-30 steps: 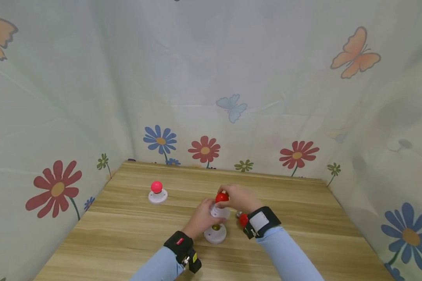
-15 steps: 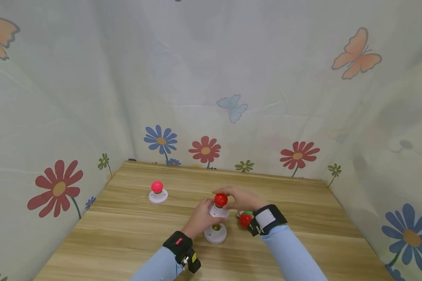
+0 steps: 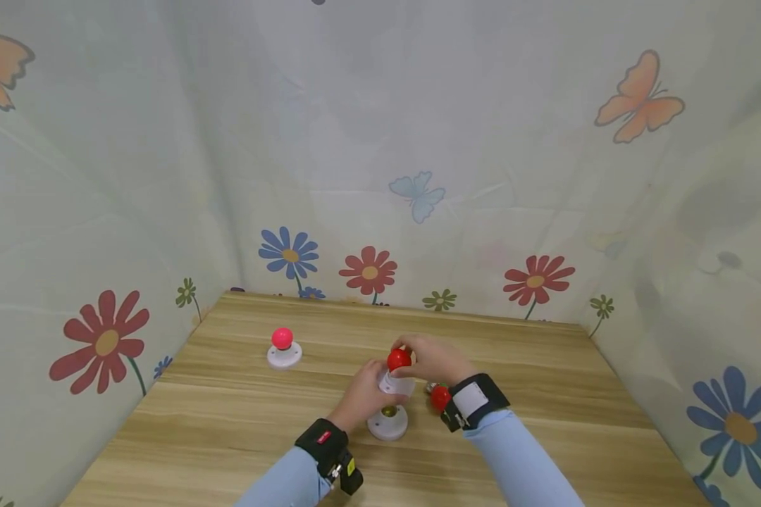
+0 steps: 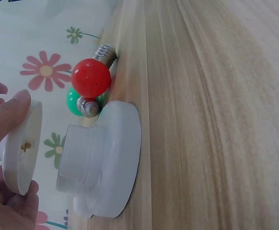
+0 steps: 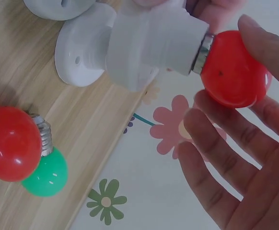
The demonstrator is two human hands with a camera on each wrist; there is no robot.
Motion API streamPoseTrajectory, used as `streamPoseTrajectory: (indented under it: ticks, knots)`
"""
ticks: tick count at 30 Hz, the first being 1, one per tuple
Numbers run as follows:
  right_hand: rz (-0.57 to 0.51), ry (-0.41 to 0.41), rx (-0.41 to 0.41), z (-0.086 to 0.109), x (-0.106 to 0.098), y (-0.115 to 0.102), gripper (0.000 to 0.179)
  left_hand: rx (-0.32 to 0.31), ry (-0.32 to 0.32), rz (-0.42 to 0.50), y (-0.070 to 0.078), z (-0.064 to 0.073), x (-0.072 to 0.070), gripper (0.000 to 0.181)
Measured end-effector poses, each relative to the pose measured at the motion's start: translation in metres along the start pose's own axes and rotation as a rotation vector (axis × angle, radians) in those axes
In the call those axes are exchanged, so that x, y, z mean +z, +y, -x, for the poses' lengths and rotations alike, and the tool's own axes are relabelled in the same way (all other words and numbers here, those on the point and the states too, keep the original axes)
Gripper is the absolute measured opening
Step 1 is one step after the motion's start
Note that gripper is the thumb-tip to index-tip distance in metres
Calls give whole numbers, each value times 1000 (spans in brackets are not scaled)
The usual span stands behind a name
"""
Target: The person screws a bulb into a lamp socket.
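Note:
My left hand [image 3: 363, 396] grips a white lamp socket [image 3: 395, 382] by its round base and holds it above the table. A red light bulb [image 5: 235, 69] stands in this socket, with part of its metal screw base showing. My right hand [image 3: 432, 358] pinches the bulb's glass between thumb and finger; the other fingers spread below it in the right wrist view. Beneath the held socket, a second white socket [image 4: 115, 158] rests on the table, with brass showing inside it in the head view.
A loose red bulb [image 4: 89, 79] and a loose green bulb [image 4: 74, 101] lie together on the wooden table [image 3: 228, 401], right of the hands. Farther back left stands a socket [image 3: 284, 356] with a pinkish-red bulb [image 3: 282, 338]. A flowered curtain [image 3: 380, 141] hangs behind the table.
Half a second ago my right fingers were spread off the bulb and the hand sat slightly farther right; now they pinch it again. The left hand and its socket have barely moved.

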State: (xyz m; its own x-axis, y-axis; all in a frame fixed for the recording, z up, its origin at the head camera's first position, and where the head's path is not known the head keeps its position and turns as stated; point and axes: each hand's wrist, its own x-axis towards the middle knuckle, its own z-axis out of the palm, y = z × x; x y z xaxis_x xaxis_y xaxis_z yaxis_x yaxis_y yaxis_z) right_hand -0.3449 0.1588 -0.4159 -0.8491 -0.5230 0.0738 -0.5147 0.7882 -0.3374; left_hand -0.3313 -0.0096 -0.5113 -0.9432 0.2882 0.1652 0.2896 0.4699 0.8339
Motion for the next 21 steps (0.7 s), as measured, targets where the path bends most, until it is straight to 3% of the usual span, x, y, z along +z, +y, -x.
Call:
streamPoseTrajectory:
  ticks: [5,12,17,21]
  knots:
    - [78,29,35,-1,4,-1,40,0,2,-6,-2,-1,1,67]
    - [-127,-73,-99,1,-6,5,56,19,16,25,-2,-2,-1,67]
    - [-136,-89,-163,-1,-7,5,51,30,20,31,-1,0,-3,67]
    - [-94,-48,-156,-2,0,3,48,36,17,37,-2,1,-4,66]
